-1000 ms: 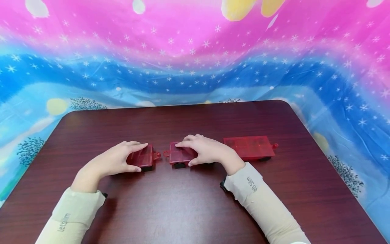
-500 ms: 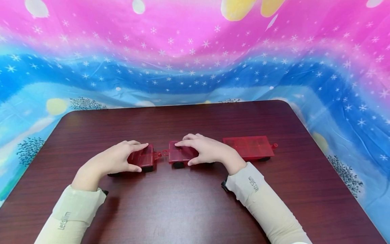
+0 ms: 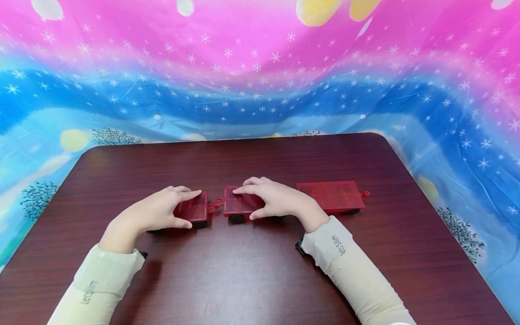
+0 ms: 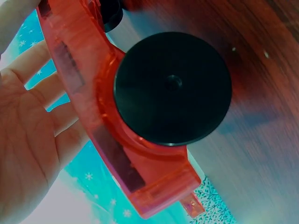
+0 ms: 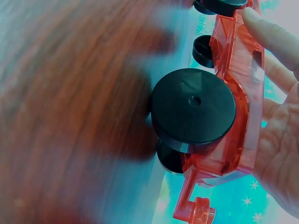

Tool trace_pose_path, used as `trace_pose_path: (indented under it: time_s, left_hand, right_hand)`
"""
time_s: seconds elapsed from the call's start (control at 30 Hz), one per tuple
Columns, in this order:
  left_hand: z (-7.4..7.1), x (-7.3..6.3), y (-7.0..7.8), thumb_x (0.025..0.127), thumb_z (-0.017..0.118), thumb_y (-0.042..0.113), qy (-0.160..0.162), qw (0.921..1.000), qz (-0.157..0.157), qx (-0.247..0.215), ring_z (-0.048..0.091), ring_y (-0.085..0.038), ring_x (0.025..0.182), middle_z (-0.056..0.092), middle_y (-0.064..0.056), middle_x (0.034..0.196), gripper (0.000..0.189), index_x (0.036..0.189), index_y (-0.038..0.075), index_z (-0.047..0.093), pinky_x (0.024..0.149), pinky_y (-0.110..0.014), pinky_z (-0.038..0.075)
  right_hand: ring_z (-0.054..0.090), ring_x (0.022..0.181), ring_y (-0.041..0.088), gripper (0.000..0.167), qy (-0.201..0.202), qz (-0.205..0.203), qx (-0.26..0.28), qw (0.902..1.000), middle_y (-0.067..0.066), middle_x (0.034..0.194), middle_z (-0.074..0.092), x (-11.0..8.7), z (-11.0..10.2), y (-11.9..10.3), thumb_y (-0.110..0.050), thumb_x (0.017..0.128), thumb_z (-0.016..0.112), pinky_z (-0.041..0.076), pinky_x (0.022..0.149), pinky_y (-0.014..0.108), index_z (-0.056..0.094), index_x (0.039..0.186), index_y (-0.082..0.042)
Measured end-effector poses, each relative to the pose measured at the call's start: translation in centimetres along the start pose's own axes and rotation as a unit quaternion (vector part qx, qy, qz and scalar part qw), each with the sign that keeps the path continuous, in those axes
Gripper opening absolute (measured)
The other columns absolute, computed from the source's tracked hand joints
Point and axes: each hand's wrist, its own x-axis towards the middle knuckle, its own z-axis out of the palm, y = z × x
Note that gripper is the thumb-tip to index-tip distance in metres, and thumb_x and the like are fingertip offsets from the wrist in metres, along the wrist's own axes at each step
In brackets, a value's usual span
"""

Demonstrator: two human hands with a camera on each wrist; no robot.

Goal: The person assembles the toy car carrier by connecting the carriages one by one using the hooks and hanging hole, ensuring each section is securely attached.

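Note:
Three see-through red toy car bases with black wheels stand in a row on the table. My left hand (image 3: 156, 208) grips the left car base (image 3: 200, 208) by its long sides, thumb on the near edge. With thumb and fingers my right hand (image 3: 277, 199) holds the middle car base (image 3: 233, 202) across its top. Between these two, the middle base's ring hitch (image 3: 218, 201) overlaps the left base's peg end. Big black wheels (image 4: 173, 88) show close up in the left wrist view. A peg hitch (image 5: 201, 211) sticks out from the middle base in the right wrist view.
The third car base (image 3: 335, 195) stands to the right, partly behind the right wrist, with a peg (image 3: 365, 194) at its right end. All are on a dark brown table (image 3: 243, 271) with rounded far corners. A pink and blue snowflake cloth (image 3: 252, 81) hangs behind it.
The gap between the left and middle bases has closed, and the ring now overlaps the peg. The left hand and its base have shifted slightly right; the right hand has hardly moved.

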Motion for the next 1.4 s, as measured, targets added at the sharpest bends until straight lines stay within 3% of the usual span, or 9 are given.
trace_pose_path:
  time_s: [0.4, 0.97, 1.4]
  left_hand:
    - [0.16, 0.6, 0.23, 0.079, 0.083, 0.032, -0.003, 1.0, 0.007, -0.006, 0.053, -0.042, 0.124, 0.055, -0.022, 0.137, 0.078, 0.146, 0.006, 0.05, 0.101, -0.054, 0.048]
    - [0.43, 0.57, 0.03, 0.08, 0.083, 0.036, -0.015, 0.9997, -0.01, -0.015, 0.051, -0.042, 0.127, 0.052, -0.021, 0.142, 0.082, 0.149, 0.01, 0.047, 0.101, -0.055, 0.049]
    - [0.46, 0.7, 0.07, 0.079, 0.083, 0.037, -0.006, 0.9999, -0.005, -0.009, 0.051, -0.04, 0.128, 0.053, -0.02, 0.142, 0.082, 0.148, 0.012, 0.048, 0.101, -0.055, 0.049]
  right_hand:
    - [0.041, 0.137, 0.022, 0.07, -0.003, 0.003, -0.002, 1.0, 0.002, 0.151, 0.043, 0.01, -0.02, 0.02, -0.033, 0.086, 0.078, 0.044, 0.11, 0.042, 0.047, 0.149, -0.03]
    - [0.042, 0.137, 0.023, 0.071, -0.015, 0.005, -0.008, 0.9998, 0.001, 0.15, 0.044, -0.01, 0.04, 0.11, -0.034, 0.085, 0.078, 0.043, 0.111, 0.044, 0.047, 0.149, -0.03]
    - [0.044, 0.134, 0.022, 0.071, -0.015, 0.002, -0.009, 0.9998, 0.001, 0.149, 0.045, -0.2, -0.03, 0.54, -0.037, 0.085, 0.078, 0.045, 0.109, 0.042, 0.047, 0.149, -0.026]
